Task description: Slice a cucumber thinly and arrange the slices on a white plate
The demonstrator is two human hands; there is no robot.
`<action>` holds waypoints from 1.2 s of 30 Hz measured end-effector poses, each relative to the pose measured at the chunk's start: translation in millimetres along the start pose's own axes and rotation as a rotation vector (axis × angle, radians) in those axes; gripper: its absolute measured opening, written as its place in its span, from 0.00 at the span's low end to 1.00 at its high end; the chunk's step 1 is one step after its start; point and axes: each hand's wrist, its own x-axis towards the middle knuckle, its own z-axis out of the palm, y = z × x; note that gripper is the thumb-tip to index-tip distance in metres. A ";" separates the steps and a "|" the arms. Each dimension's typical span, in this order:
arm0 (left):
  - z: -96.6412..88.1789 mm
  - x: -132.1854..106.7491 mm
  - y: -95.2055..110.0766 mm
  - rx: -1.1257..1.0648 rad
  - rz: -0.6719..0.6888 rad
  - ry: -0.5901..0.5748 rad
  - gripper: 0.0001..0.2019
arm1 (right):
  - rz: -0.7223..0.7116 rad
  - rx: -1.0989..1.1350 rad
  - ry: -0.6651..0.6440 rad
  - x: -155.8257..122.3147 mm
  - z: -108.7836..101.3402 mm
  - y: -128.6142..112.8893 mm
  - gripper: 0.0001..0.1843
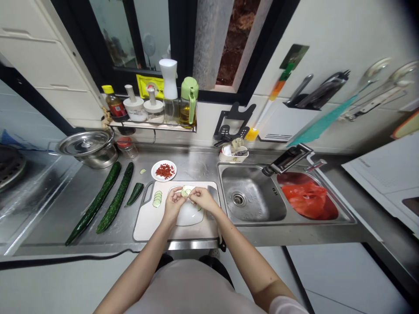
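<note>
Pale shirt (193,288), left hand (174,204) and right hand (203,199), grip pinched on cucumber slices (185,192) above white plate (189,218), steel table (77,192), sink (258,205), black-framed window (182,43)

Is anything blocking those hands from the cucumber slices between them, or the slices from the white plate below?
Nothing visible: the left hand and right hand hold the cucumber slices, with no other object showing between these and the white plate.

Fairly bright light glares off the steel counter (193,158), while wide-angle distortion stretches the edges.
</note>
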 end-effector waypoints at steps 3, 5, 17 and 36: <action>0.9 2.4 -3.0 0.047 0.003 -0.031 0.20 | 0.013 -0.094 -0.044 3.6 -9.1 0.1 0.02; 1.2 4.1 -5.8 0.088 0.004 -0.023 0.18 | 0.007 -0.128 -0.080 6.5 -15.2 1.0 0.02; -0.5 16.9 -47.8 0.610 -0.069 0.013 0.09 | -0.015 -0.636 -0.180 19.1 -44.1 24.7 0.03; 11.0 18.3 -55.6 1.059 -0.060 -0.124 0.02 | 0.043 -1.125 -0.233 18.7 -32.1 37.0 0.10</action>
